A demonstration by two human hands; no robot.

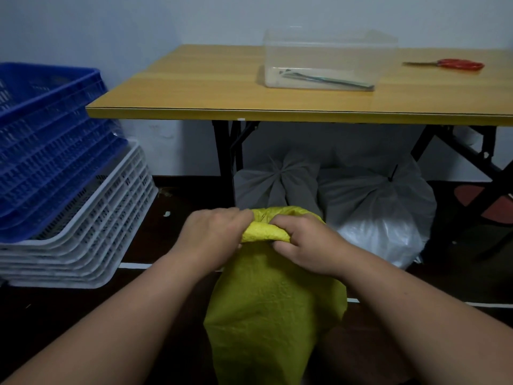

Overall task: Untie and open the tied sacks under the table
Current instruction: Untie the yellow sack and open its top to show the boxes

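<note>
the yellow sack (273, 309) looked woven and matt, finely rough; the grey sack (273, 180) was soft, dull cloth — the white sack (380, 215) glossy plastic. the table (222, 90) showed smooth wood-grain laminate, the box (327, 55) clear plastic, the crates (52, 140) moulded plastic lattice.

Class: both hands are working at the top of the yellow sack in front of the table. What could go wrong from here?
1. The left hand and right hand grip only the yellow sack at its bunched mouth; the upright sack might tip.
2. The white sack behind looks fastened with a black tie; fingers alone may fail.
</note>
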